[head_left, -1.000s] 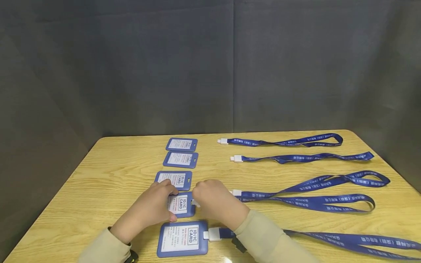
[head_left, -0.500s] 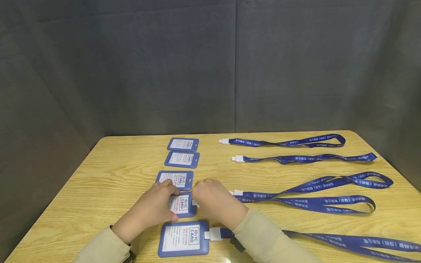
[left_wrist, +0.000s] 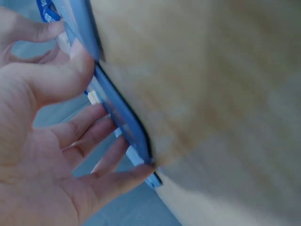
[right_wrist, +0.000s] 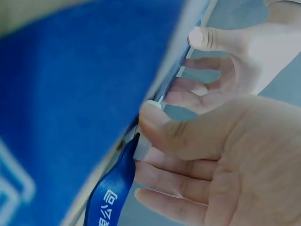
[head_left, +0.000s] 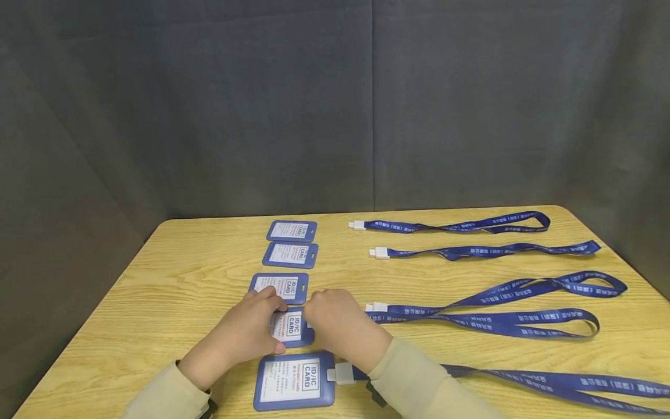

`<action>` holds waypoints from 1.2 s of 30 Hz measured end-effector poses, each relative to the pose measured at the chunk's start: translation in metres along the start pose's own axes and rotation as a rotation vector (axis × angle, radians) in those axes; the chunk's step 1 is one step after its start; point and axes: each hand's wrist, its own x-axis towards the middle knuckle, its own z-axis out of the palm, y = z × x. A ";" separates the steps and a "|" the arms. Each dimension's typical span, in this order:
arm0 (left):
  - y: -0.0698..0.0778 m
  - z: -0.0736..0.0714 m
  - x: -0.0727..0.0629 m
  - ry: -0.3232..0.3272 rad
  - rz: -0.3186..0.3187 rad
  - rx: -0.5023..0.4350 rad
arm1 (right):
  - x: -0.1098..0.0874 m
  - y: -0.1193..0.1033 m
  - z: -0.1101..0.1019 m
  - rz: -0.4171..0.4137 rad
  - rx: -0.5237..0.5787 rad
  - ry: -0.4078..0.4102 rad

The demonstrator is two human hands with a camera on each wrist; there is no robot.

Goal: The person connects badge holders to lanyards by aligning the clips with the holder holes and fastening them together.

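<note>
My left hand (head_left: 243,329) holds a blue badge holder (head_left: 293,326) flat on the table, its thumb at the near edge and fingers at the far edge. My right hand (head_left: 342,323) pinches the white plastic clip (right_wrist: 142,148) of a blue lanyard (head_left: 528,333) between thumb and fingers. That clip lies right at the holder's slotted end; in the head view the hand mostly covers it. In the left wrist view the left fingers spread along the edges of the holder (left_wrist: 122,110). Just in front lies another badge holder (head_left: 272,381) with a white lanyard clip (head_left: 344,373) at its slot.
Behind the hands, three more badge holders (head_left: 281,286) lie in a column on the wooden table (head_left: 173,273). Three lanyards, one with its clip (head_left: 379,252) pointing left, stretch across the right side. A dark curtain (head_left: 314,116) hangs behind the table's far edge.
My right hand has shifted slightly left over the slotted end of the badge holder, covering more of the white clip. My left hand keeps its hold on the holder.
</note>
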 end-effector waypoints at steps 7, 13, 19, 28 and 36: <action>0.004 -0.003 0.004 -0.044 0.013 0.031 | -0.005 0.017 -0.007 0.044 0.256 -0.101; 0.006 -0.008 0.007 -0.110 0.025 0.030 | -0.008 0.031 -0.015 0.070 0.410 -0.156; 0.006 -0.012 0.008 -0.170 -0.004 0.034 | -0.006 0.038 -0.018 0.110 0.400 -0.187; 0.009 -0.031 0.020 -0.265 -0.114 -0.061 | -0.005 0.053 -0.023 0.163 0.403 -0.204; 0.009 -0.035 0.040 -0.212 -0.127 -0.141 | -0.007 0.065 -0.024 0.170 0.425 -0.178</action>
